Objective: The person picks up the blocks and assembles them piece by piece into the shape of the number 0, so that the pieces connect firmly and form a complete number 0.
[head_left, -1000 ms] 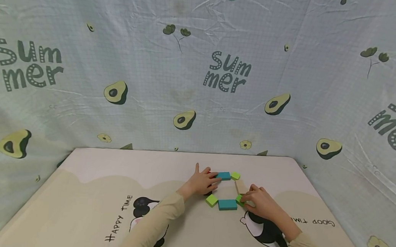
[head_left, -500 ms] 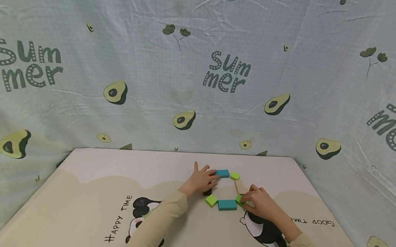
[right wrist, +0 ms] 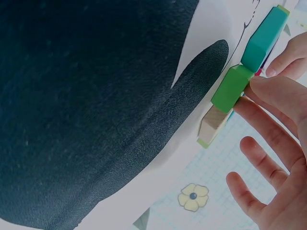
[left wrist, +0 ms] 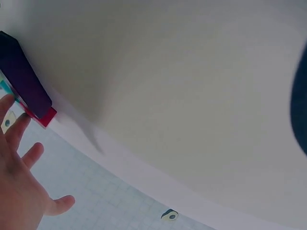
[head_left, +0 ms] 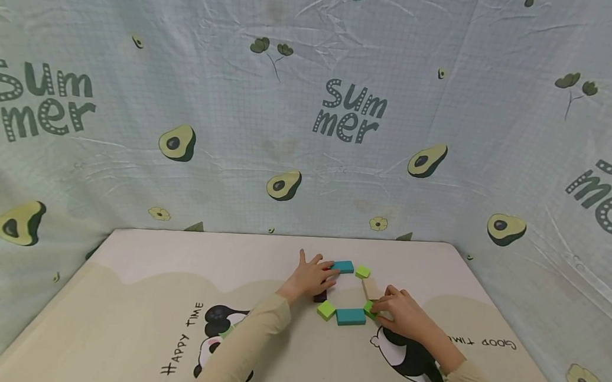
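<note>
Several small blocks form a ring on the table. At its left side, my left hand spreads its fingers over a dark purple block and a red block, mostly covered in the head view. Its fingertips reach the far teal block. My right hand pinches a green block at the ring's near right corner between thumb and finger, its other fingers loosely bent. Between the near corners lies another teal block, with a lime block on its left.
A plain wooden block and a small lime block make up the ring's right side. The printed table ends at a patterned curtain behind and at the sides.
My left hand has shifted slightly left and away from me, and the far teal block has slid a little the same way. My right hand stays on the green block.
</note>
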`<state>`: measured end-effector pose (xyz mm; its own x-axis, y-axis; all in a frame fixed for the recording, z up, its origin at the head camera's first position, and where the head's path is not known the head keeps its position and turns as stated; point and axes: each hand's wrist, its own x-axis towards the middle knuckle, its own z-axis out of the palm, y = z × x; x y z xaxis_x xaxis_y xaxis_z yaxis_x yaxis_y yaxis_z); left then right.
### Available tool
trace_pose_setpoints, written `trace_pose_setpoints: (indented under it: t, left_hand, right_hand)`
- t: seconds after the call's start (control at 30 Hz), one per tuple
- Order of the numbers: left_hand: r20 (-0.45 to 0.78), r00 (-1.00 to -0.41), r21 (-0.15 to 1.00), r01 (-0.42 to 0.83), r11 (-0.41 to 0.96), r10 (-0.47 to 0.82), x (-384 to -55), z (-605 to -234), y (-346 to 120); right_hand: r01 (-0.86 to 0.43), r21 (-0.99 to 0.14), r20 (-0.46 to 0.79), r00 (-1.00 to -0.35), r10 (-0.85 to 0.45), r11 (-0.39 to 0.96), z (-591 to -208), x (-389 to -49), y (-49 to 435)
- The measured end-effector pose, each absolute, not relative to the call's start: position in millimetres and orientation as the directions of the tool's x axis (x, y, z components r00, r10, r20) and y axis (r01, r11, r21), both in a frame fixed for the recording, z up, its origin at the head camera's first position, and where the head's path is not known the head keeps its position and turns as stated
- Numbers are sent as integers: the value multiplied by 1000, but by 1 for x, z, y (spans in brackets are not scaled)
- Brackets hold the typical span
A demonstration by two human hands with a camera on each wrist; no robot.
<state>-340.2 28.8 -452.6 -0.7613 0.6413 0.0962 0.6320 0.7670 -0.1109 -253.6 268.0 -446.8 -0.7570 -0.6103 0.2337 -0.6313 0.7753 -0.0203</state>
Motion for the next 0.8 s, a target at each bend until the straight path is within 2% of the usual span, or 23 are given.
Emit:
trace_pose_setpoints:
  t: [0.43,0.8]
  left_hand:
    - [86,-723,-169,667,725,685,-334,-440,63]
    - [-7,-760,-156,643,750,650,-328,-441,90]
  right_hand:
    - [-641,13,267,-737,-621,767,-447,-255,267]
    - [-641,29,251,-738,-626,767,-447,-255,269]
